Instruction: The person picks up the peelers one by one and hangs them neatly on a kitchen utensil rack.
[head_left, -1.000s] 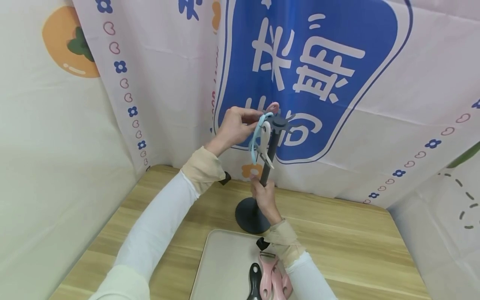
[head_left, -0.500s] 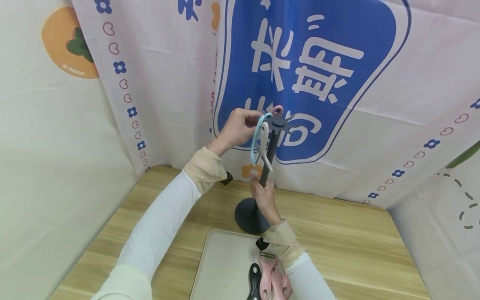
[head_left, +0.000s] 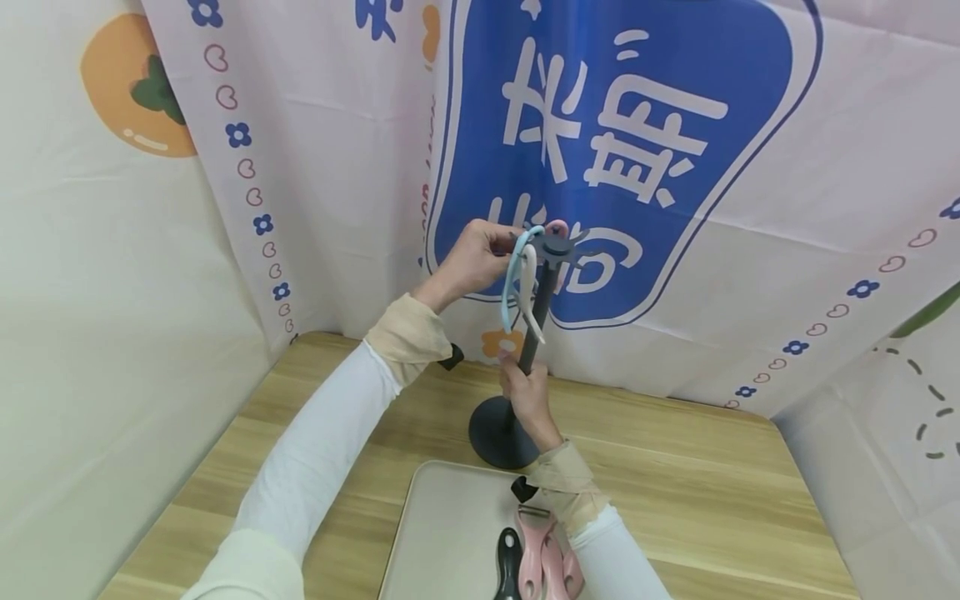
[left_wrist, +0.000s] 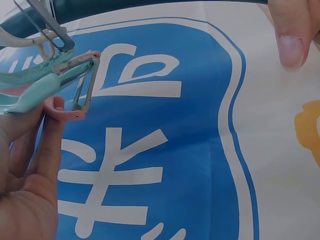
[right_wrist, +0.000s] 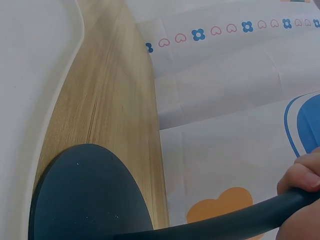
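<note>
A dark stand (head_left: 545, 292) with a ring of hooks at its top is gripped round the post by my right hand (head_left: 529, 396). Up at the hooks, my left hand (head_left: 474, 257) pinches a pink peeler (left_wrist: 66, 115); its looped handle end shows behind the hook ring in the head view. A light blue peeler (head_left: 508, 287) and a white peeler (head_left: 528, 275) hang from neighbouring hooks, close to the left fingers. The light blue peeler (left_wrist: 41, 94) partly covers the pink one in the left wrist view. Most of the pink handle is hidden.
In front of the stand's round base (head_left: 495, 435) lies a beige tray (head_left: 442, 508). It carries several pink peelers (head_left: 534, 533) and a black-handled tool (head_left: 509, 554). A printed cloth (head_left: 360, 167) hangs behind the wooden table (head_left: 675, 467).
The pink peeler's looped end has come down and slightly right, close against the hook ring. My left hand has lowered a little; the right hand keeps its grip on the post.
</note>
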